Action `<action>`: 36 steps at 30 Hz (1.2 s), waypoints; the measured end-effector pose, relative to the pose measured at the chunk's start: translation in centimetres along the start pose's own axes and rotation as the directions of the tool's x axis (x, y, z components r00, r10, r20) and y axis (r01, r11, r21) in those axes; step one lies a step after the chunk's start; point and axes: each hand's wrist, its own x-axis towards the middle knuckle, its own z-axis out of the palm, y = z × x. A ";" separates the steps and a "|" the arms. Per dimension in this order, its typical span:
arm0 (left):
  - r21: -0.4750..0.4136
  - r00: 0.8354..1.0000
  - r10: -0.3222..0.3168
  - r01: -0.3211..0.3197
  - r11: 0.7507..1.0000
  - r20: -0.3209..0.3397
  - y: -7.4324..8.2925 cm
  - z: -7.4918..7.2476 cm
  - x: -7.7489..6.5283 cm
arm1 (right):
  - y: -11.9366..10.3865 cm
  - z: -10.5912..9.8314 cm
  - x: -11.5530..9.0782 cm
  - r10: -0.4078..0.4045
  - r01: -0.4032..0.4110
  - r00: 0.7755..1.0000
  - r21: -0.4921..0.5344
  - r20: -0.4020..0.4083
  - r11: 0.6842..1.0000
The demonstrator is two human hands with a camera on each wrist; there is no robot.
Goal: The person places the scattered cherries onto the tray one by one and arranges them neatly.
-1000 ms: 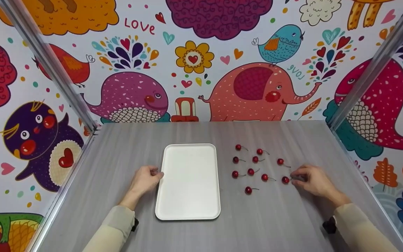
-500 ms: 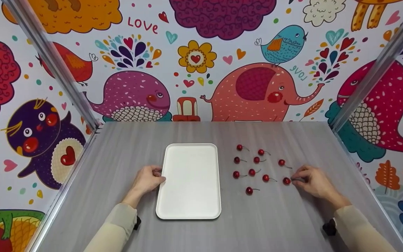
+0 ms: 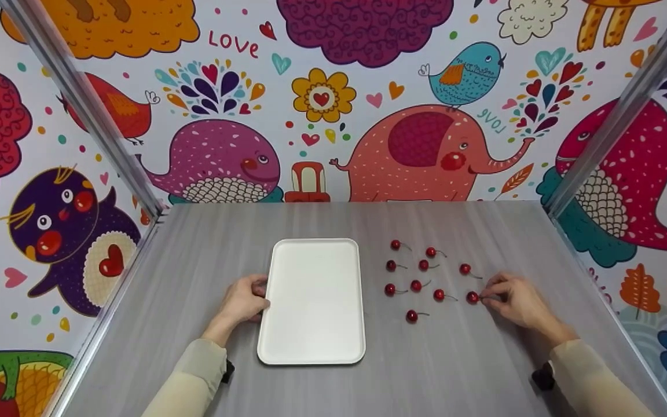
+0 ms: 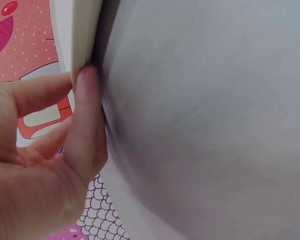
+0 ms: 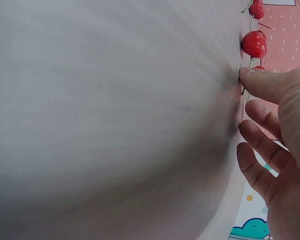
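Observation:
A white rectangular tray [image 3: 311, 301] lies flat on the table, left of several red cherries. At its left rim, my left hand [image 3: 244, 298] pinches the edge; the left wrist view shows the thumb on one side of the rim [image 4: 85, 35] and fingers on the other. My right hand [image 3: 516, 298] is at the rightmost cherry [image 3: 472, 297], thumb and index finger at its stem; that fruit points toward the tray. In the right wrist view a cherry [image 5: 254, 44] sits just beyond the thumb tip, while the other fingers stay loosely bent.
The remaining cherries, such as this one [image 3: 412, 316], lie scattered with stems between the tray and my right hand. Metal posts [image 3: 611, 110] and printed walls [image 3: 322, 133] bound the grey table [image 3: 403, 370] at the back and sides.
The head view shifts slightly. My left thumb moves a little at the tray's rim. My right hand stays at the same cherry, which has barely moved.

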 end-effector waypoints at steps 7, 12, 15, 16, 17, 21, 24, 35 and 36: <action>0.010 1.000 0.007 -0.007 1.000 -0.006 0.0 0.1 -0.1 | -0.3 0.0 0.0 -0.010 0.010 1.000 -0.001 0.012 1.000; 0.012 1.000 0.014 -0.014 1.000 -0.009 -0.1 0.2 -0.1 | -0.5 -0.2 0.0 0.034 -0.033 0.997 -0.003 0.069 0.999; 0.009 1.000 0.014 -0.014 1.000 -0.013 -0.1 0.2 -0.1 | -0.5 -0.2 0.0 0.042 -0.043 0.995 0.007 0.089 0.999; 0.007 1.000 0.012 -0.012 1.000 -0.014 -0.1 0.2 -0.1 | -0.6 -0.2 0.1 0.042 -0.043 0.995 0.008 0.092 0.999; 0.004 1.000 0.012 -0.012 1.000 -0.015 -0.2 0.2 -0.1 | -0.6 -0.2 0.1 0.042 -0.043 0.995 0.007 0.094 0.999; 0.005 1.000 0.006 -0.006 1.000 -0.016 -0.2 0.3 -0.1 | -0.8 -0.1 0.2 0.035 -0.035 0.995 0.000 0.096 0.999; -0.005 1.000 -0.002 0.002 1.000 -0.009 -0.2 0.3 -0.1 | -0.9 -0.1 0.3 0.044 -0.042 0.994 -0.026 0.095 0.999; -0.014 1.000 -0.005 0.005 1.000 0.001 -0.2 0.4 -0.1 | -1.1 -0.3 0.4 0.099 -0.095 0.989 -0.042 0.111 0.995; -0.011 1.000 0.000 0.000 1.000 0.000 -0.2 0.4 0.0 | -1.2 -0.3 0.4 0.105 -0.101 0.988 -0.041 0.110 0.994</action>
